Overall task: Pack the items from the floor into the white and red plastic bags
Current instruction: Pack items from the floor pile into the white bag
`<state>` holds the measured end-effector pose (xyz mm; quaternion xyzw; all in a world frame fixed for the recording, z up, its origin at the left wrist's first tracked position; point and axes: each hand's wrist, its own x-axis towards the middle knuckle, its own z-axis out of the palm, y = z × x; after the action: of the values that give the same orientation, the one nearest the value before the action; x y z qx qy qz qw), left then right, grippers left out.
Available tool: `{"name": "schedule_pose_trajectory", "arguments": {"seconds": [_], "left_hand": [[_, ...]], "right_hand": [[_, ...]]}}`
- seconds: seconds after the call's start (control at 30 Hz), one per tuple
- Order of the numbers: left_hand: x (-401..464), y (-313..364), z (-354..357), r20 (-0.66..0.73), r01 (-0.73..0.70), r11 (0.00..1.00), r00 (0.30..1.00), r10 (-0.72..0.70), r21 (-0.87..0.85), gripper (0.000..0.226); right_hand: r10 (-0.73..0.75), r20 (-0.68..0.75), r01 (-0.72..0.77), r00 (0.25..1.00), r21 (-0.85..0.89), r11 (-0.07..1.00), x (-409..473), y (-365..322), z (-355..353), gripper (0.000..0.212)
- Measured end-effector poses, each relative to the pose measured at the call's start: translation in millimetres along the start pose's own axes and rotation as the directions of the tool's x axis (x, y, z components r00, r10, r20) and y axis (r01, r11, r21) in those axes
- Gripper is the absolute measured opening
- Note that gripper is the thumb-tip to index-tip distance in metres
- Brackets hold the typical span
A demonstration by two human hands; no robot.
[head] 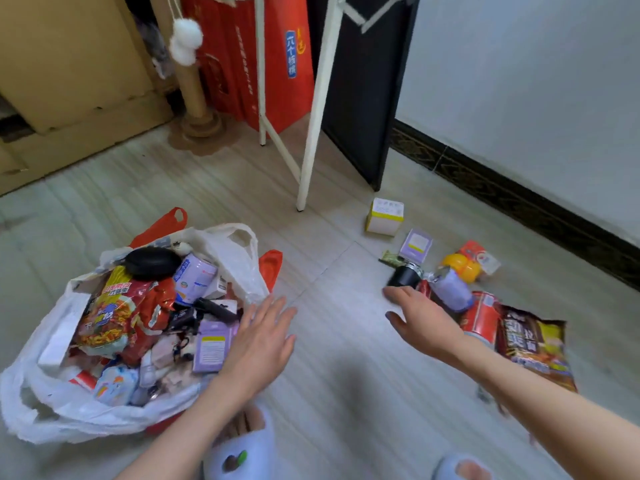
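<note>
Head view: left hand (261, 336), fingers spread and empty, hovers beside the heaped white plastic bag (45, 393) — likely steadying its mouth. Right hand (420, 320), open, holding nothing, reaches toward the small black cylindrical can (403, 275) — unpacked items lie clustered on the pale floor (329, 358).

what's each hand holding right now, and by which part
Nothing is held. The left hand is open, fingers spread, beside the white plastic bag. The right hand is open too, reaching toward the small black jar on the floor.
</note>
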<state>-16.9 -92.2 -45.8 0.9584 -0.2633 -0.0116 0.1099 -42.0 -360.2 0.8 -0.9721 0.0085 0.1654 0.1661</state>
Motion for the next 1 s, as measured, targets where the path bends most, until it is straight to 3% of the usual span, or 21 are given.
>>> {"name": "schedule_pose_trajectory", "arguments": {"seconds": [0.23, 0.33, 0.5, 0.6, 0.77, 0.9, 1.0], "left_hand": [[82, 100, 50, 0.144, -0.241, 0.970, 0.959, 0.244, -0.038, 0.048], [119, 125, 78, 0.214, -0.240, 0.970, 0.946, 0.242, -0.036, 0.066], [171, 148, 127, 0.249, -0.202, 0.972, 0.942, 0.226, -0.118, 0.067], [198, 155, 146, 0.253, -0.094, 0.980, 0.958, 0.138, -0.178, 0.072], [213, 161, 162, 0.332, 0.242, 0.906, 0.935, -0.122, -0.348, 0.075], [215, 159, 167, 0.342, 0.316, 0.841, 0.924, -0.169, -0.440, 0.073], [217, 152, 164, 0.381, 0.329, 0.838, 0.911, -0.159, -0.435, 0.072]], "right_hand": [[0.222, 0.030, -0.221, 0.975, -0.051, 0.974, -32, 129, -29, 0.049], [0.348, -0.019, -0.347, 0.937, 0.040, 0.937, -20, 171, -23, 0.046], [0.502, -0.050, -0.488, 0.863, 0.171, 0.856, 6, 219, 4, 0.044], [0.453, -0.073, -0.440, 0.889, 0.146, 0.886, 24, 231, 15, 0.051], [0.282, -0.088, -0.283, 0.955, -0.005, 0.959, 54, 219, 36, 0.063], [0.332, -0.075, -0.336, 0.940, -0.058, 0.940, 73, 209, 44, 0.086], [0.354, -0.105, -0.361, 0.929, -0.052, 0.931, 83, 205, 47, 0.078]]}}
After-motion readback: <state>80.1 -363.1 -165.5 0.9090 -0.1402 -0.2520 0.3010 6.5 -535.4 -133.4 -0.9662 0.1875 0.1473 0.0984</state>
